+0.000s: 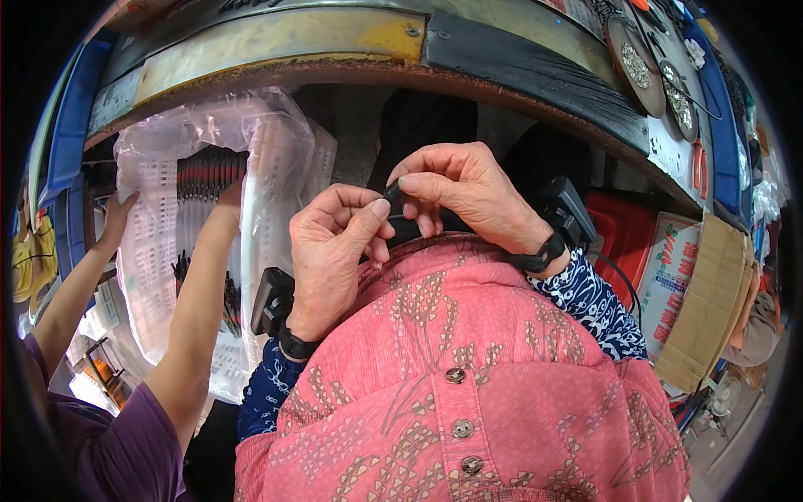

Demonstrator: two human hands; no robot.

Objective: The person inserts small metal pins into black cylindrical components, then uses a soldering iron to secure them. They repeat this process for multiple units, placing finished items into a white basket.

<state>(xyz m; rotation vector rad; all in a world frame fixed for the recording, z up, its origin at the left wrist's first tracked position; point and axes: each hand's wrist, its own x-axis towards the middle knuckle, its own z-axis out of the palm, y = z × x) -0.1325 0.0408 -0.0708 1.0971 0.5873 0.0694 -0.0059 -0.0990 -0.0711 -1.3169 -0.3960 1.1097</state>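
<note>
Close in front of my body, both hands meet at a small black piece (393, 197), whose exact kind I cannot make out. My left hand (335, 243) pinches it from the left between thumb and forefinger. From the other side, my right hand (464, 191) grips it with thumb and bent fingers, its other fingers curled below. A thin dark strand (403, 218) seems to run beneath the fingers, partly hidden by them. Each of my wrists wears a black strap with a dark box-shaped device on it.
On the left, a co-worker's arms (196, 301) reach into a plastic-lined white crate (159, 209) holding rows of black and red items. The workbench edge (284, 54) curves ahead. Dishes of small metal parts (636, 67) and orange-handled pliers (700, 167) lie at right, above a cardboard box (703, 301).
</note>
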